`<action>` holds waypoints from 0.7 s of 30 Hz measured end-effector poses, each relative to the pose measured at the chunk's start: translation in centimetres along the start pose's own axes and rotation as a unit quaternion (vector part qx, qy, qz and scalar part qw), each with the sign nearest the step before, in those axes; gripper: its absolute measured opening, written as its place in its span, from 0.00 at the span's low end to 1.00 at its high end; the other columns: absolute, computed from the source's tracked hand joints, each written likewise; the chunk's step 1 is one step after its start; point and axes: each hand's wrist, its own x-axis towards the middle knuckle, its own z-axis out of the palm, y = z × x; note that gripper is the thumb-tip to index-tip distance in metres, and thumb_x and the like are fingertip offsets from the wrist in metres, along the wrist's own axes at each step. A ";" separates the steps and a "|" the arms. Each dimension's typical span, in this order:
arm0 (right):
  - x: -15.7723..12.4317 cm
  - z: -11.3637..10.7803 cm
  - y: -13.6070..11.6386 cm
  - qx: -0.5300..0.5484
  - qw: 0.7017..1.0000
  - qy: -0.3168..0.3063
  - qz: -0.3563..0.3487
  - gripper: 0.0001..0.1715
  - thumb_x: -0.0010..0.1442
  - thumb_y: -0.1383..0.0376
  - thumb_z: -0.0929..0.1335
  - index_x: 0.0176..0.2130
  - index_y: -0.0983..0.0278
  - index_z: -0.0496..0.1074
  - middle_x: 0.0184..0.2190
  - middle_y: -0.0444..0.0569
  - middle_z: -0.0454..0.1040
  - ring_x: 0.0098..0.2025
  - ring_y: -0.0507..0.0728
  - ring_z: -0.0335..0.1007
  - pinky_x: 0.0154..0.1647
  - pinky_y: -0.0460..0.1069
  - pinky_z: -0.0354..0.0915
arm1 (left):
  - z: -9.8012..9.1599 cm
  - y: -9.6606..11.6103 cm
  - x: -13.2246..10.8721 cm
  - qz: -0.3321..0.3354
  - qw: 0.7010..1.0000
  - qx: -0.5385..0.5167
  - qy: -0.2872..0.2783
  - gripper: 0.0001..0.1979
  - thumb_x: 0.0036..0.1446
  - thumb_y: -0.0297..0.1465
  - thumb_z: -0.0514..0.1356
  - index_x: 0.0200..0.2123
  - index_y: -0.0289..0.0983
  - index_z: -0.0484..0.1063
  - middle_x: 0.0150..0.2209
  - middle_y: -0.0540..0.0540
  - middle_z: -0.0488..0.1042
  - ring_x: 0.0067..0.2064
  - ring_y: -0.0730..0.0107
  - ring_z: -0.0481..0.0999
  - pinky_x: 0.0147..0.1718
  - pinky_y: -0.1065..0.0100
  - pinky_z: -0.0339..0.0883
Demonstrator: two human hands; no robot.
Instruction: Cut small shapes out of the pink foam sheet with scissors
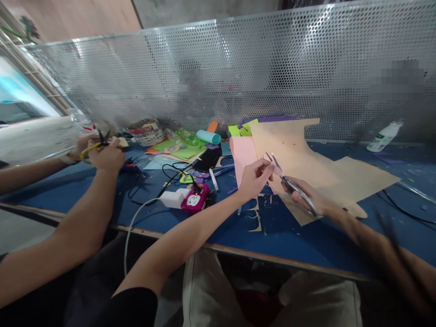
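Between the pinched fingers of my left hand [255,177] is a small piece of pink paper [276,170]. My right hand [303,195] grips a pair of scissors [289,184] by the handles, with the blades parted and pointing up and left beside that piece. Under and behind both hands lies a large tan paper sheet [289,141] with cut edges. A curled pink sheet [240,156] rests against its left side. Tan paper scraps [255,222] are scattered on the blue table just below my left hand.
At left, a co-worker's hands [107,154] hold yellow-handled scissors [90,149]. A magenta power adapter [195,200] with a white plug [172,198] and cables sits left of my forearm. A white glue bottle [384,136] leans at right. A perforated metal panel [221,81] borders the table's back.
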 end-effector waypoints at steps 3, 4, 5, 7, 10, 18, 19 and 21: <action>-0.1 0.2 -0.2 0.029 1.000 -0.004 -0.011 0.35 0.55 0.32 0.61 0.36 0.60 0.66 0.27 0.42 0.61 0.26 0.53 0.54 0.26 0.49 0.56 | 0.1 0.2 -0.1 -0.009 1.000 -0.010 -0.024 0.27 0.67 0.56 0.62 0.35 0.35 0.75 0.26 0.49 0.75 0.27 0.75 0.72 0.29 0.70 0.64; -0.1 0.2 -0.4 0.033 0.999 -0.007 -0.013 0.35 0.56 0.32 0.61 0.35 0.60 0.66 0.27 0.43 0.61 0.26 0.53 0.54 0.26 0.49 0.56 | 0.1 0.3 -0.1 -0.012 0.999 -0.016 -0.029 0.27 0.68 0.56 0.62 0.35 0.35 0.75 0.26 0.49 0.74 0.27 0.75 0.71 0.29 0.70 0.63; -0.1 0.2 -0.5 0.033 0.999 -0.007 -0.013 0.34 0.57 0.33 0.61 0.35 0.60 0.66 0.27 0.43 0.61 0.26 0.53 0.54 0.26 0.49 0.56 | 0.1 0.4 -0.2 -0.013 0.999 -0.022 -0.032 0.27 0.68 0.55 0.62 0.36 0.35 0.76 0.25 0.49 0.74 0.27 0.75 0.71 0.29 0.70 0.63; -0.1 0.2 -0.8 0.029 1.000 -0.005 -0.011 0.34 0.57 0.33 0.61 0.36 0.60 0.65 0.27 0.43 0.61 0.26 0.53 0.54 0.26 0.49 0.56 | 0.2 0.5 -0.2 -0.013 0.999 -0.029 -0.033 0.26 0.68 0.54 0.62 0.36 0.35 0.76 0.25 0.49 0.74 0.27 0.76 0.70 0.29 0.70 0.63; -0.1 0.2 -1.1 0.020 1.000 -0.002 -0.008 0.35 0.56 0.32 0.61 0.36 0.60 0.65 0.26 0.42 0.60 0.25 0.53 0.53 0.26 0.50 0.56 | 0.1 0.6 -0.2 -0.008 0.999 -0.031 -0.034 0.24 0.69 0.52 0.62 0.35 0.35 0.75 0.26 0.50 0.74 0.27 0.76 0.70 0.29 0.70 0.63; 0.2 0.0 -1.0 -0.050 0.999 0.009 -0.004 0.37 0.55 0.30 0.59 0.30 0.60 0.64 0.23 0.42 0.62 0.24 0.53 0.54 0.25 0.49 0.53 | -0.2 0.0 0.0 0.002 1.000 -0.022 -0.005 0.22 0.73 0.49 0.59 0.33 0.38 0.69 0.27 0.51 0.71 0.25 0.77 0.66 0.28 0.70 0.60; 0.2 0.0 -0.9 -0.053 0.998 0.014 -0.009 0.37 0.55 0.30 0.59 0.29 0.60 0.64 0.23 0.42 0.62 0.23 0.53 0.54 0.25 0.49 0.53 | -0.3 -0.1 0.0 0.002 1.000 -0.014 -0.002 0.22 0.73 0.49 0.58 0.33 0.38 0.69 0.26 0.52 0.70 0.25 0.76 0.65 0.27 0.69 0.59; 0.1 -0.1 -0.7 -0.051 0.998 0.016 -0.020 0.37 0.55 0.31 0.58 0.31 0.60 0.65 0.24 0.44 0.64 0.24 0.53 0.55 0.25 0.49 0.54 | -0.4 -0.1 0.0 0.003 1.000 0.013 0.000 0.23 0.73 0.50 0.58 0.33 0.39 0.69 0.25 0.53 0.67 0.25 0.75 0.64 0.27 0.68 0.57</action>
